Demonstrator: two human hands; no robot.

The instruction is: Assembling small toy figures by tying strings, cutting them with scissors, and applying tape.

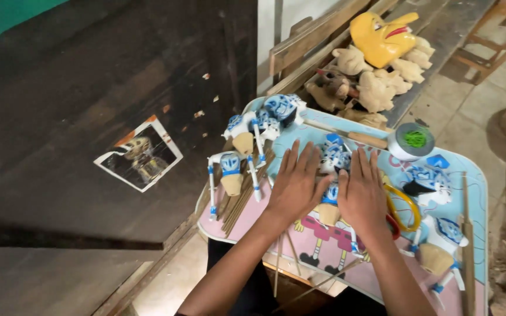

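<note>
Puppets painted blue and white lie along the left edge of your tabletop (300, 237), one small puppet (230, 173) beside a bundle of thin sticks (242, 202). Your left hand (296, 186) lies flat, fingers spread, gripping nothing, just left of a blue-and-white puppet (331, 175) at the middle. Your right hand (363, 196) lies flat and open on that puppet's right side. Farther right sits a tape roll (410, 142), with unpainted carved heads (376, 88) beyond.

A small blue-and-white painted wooden puppet (330, 175) lies lengthwise on the cartoon-printed table (475, 193), head away, its tan bare-wood body partly hidden.
</note>
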